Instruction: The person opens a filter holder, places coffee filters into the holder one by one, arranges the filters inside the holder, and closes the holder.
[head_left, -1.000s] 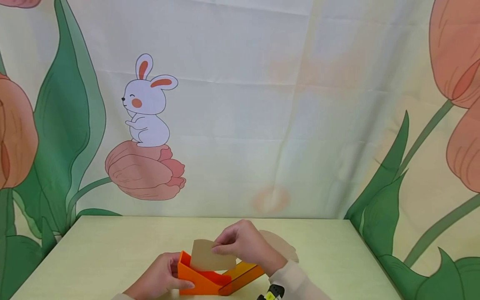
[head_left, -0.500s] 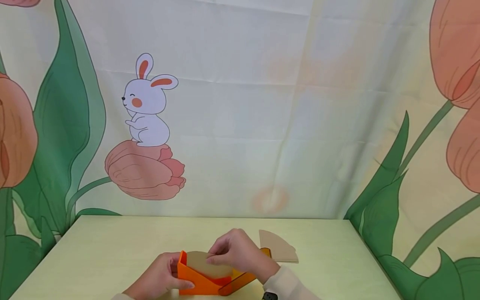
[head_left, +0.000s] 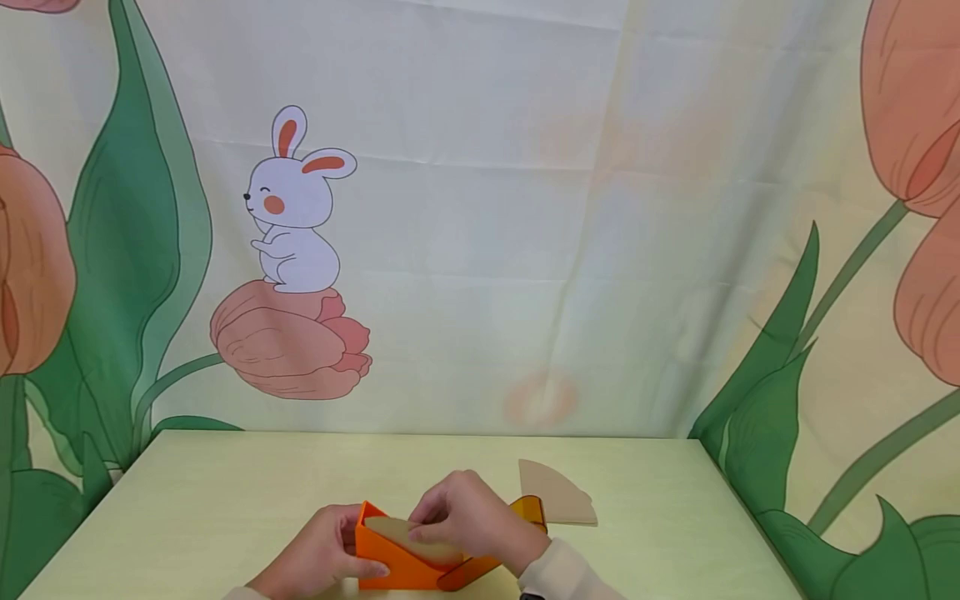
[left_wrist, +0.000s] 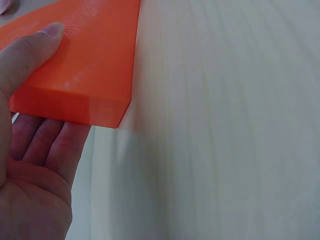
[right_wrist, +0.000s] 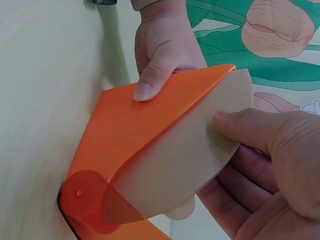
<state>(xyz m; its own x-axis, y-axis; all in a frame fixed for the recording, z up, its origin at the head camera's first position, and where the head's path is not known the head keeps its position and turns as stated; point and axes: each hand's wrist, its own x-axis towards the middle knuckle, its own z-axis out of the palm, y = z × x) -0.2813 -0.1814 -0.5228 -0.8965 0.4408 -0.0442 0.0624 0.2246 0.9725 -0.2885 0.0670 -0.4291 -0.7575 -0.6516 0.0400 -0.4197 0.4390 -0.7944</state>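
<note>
An orange filter box [head_left: 397,565] with a sloping open top stands near the table's front edge. My left hand [head_left: 324,543] grips its left end; in the left wrist view the thumb [left_wrist: 37,45] presses one face and the fingers pass behind. Between thumb and fingers, my right hand [head_left: 474,518] pinches a brown, fan-shaped paper coffee filter [right_wrist: 190,145]. Most of this filter sits down inside the box, its curved edge standing out above the slanted rim. A see-through amber lid [head_left: 534,510], hinged at the box's low end, is swung open to the right, partly behind my right wrist.
More fan-shaped brown filters [head_left: 553,493] lie on the pale table [head_left: 247,475], behind and right of the box. A cloth backdrop [head_left: 465,250] printed with a rabbit and tulips hangs behind the table.
My right hand has moved down and slightly left, lowering the filter from above the box into it. The left hand and box have stayed put. The loose filters are no longer covered by the arm.
</note>
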